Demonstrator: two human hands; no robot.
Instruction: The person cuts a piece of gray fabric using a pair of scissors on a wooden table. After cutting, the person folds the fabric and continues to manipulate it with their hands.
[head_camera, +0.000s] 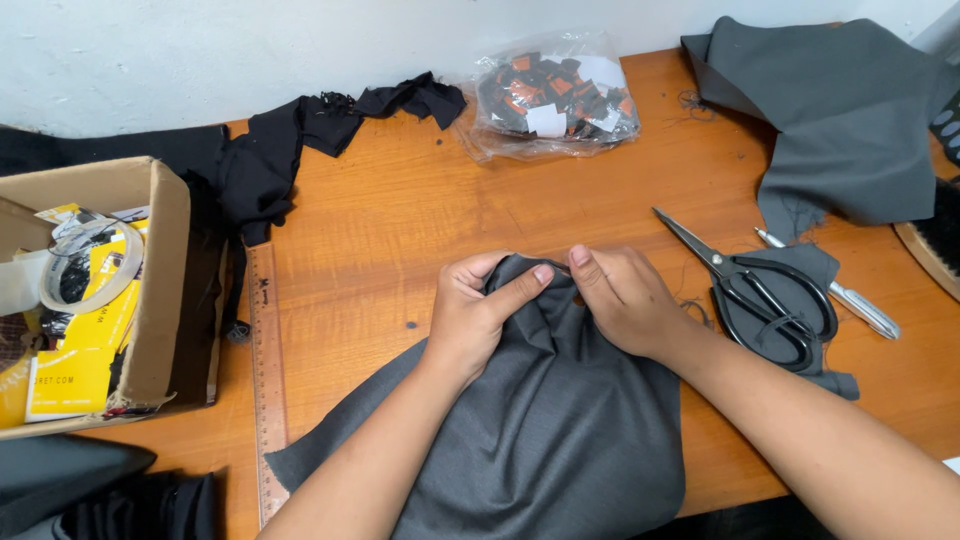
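From my head camera, looking down, I have both hands on the grey fabric piece (545, 420), which lies on the orange wooden table (400, 215) and hangs off its near edge toward me. My left hand (478, 312) is closed around the cloth's far end — fingers curled under a bunched fold, thumb stretched across the top of it. My right hand (625, 298) is just beside the left, fingertips pinching the same far edge, thumb almost meeting the other thumb. Everything else I place from that fabric piece: right of it, close to my right wrist, lie the black-handled scissors (760, 290), blades shut and pointing away to the left, handles resting on a small grey scrap (815, 268); a silver pen (835, 290) lies just beyond them. Farther right and toward the wall sits a larger folded grey cloth (850, 120). Straight beyond the fabric, near the wall, is a clear plastic bag (550, 95) of black and orange labels. Left of it a wooden ruler (265, 380) lies along the table — past that, black cloth (270, 165) and a cardboard box (160, 270) holding tape rolls.
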